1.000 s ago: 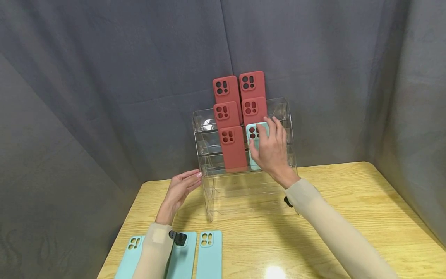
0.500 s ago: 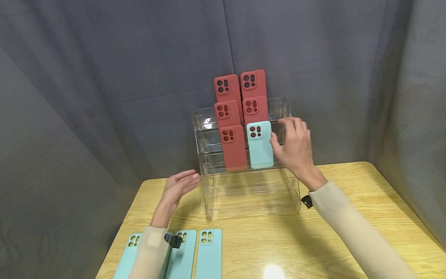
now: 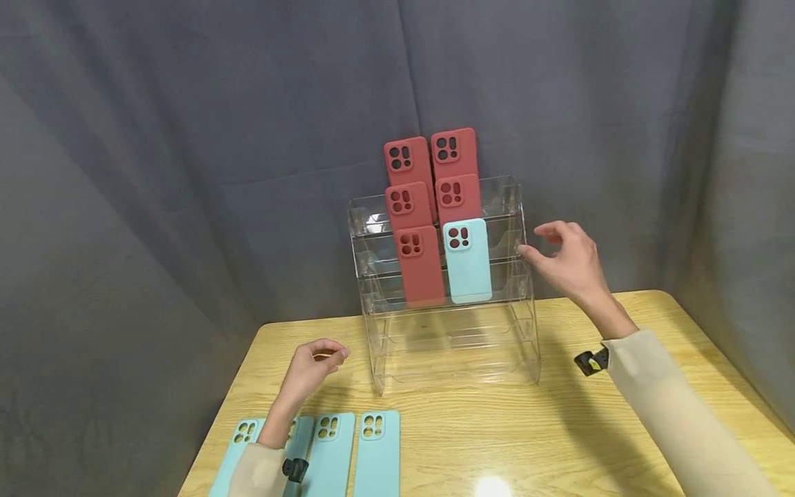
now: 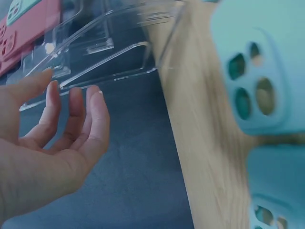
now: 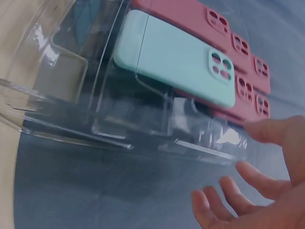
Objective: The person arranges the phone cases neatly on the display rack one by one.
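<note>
Mint phone case (image 3: 468,269), standing in the lowest filled tier of a clear stand (image 3: 456,338) on the table (image 3: 435,428). From left to right, my head view takes in four turquoise cases (image 3: 377,462) lying in a row on the table, the second partly hidden; my left wrist view shows only part of that row, but closer. The left hand (image 3: 310,366) is above them, holding nothing. From the head its thumb and forefinger look nearly together; the left wrist view shows all its fingers loosely curved. Next are five red cases (image 3: 422,273) in the stand, one just left of the mint case. At far right, the right hand (image 3: 571,266) is also holding nothing; the right wrist view reveals the gap between its thumb and spread fingers. I cannot tell whether its thumb touches the stand. The mint case's long axis is nearly upright, leaning back, its camera cutout at the upper left. In the right wrist view, that axis slants down rightward toward the cutout.
</note>
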A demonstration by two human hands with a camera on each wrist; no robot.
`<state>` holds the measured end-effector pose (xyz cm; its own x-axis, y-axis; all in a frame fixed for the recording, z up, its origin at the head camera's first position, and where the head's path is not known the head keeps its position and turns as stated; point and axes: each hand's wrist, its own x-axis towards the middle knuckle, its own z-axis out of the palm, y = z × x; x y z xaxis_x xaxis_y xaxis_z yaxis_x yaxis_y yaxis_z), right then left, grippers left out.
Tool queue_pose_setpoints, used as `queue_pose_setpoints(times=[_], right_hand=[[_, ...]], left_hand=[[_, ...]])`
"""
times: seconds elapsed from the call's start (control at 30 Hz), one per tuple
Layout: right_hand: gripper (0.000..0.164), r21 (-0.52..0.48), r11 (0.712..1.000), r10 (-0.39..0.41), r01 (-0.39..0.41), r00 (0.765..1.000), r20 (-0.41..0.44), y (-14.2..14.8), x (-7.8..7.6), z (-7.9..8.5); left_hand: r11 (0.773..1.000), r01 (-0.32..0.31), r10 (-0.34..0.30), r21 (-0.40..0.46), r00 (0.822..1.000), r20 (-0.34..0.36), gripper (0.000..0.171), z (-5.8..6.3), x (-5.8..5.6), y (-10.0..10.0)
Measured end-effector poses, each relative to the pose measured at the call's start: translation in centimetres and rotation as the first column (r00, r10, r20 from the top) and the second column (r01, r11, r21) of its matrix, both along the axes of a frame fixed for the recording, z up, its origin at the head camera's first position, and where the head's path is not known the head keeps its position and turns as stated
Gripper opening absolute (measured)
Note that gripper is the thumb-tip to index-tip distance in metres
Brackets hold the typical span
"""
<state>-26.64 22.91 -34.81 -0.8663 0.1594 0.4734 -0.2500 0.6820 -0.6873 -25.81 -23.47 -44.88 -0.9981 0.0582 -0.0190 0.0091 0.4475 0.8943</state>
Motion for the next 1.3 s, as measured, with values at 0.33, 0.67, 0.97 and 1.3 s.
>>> queue_pose_setpoints(times=[0.33,0.67,0.97,1.3], right_hand=[[0.061,-0.140,0.982,0.156,-0.128,0.966,0.209,3.3,-0.9,-1.9],[0.063,-0.445,0.856,0.405,-0.265,0.877,0.257,5.5,-1.5,-4.1],[0.060,-0.600,0.746,0.514,-0.288,0.822,0.245,5.6,-2.1,-4.7],[0.063,-0.577,0.763,0.519,-0.290,0.808,0.281,5.3,-2.4,-5.0]], left_hand=[[0.973,0.081,-0.102,-0.216,0.991,-0.087,0.028,-1.9,2.1,0.8],[0.922,0.218,-0.235,-0.321,0.972,-0.017,0.042,-3.1,3.8,1.6],[0.836,0.282,-0.329,-0.470,0.944,-0.020,0.054,-4.3,4.8,2.3],[0.768,0.309,-0.357,-0.561,0.934,0.026,0.062,-5.4,5.7,3.2]])
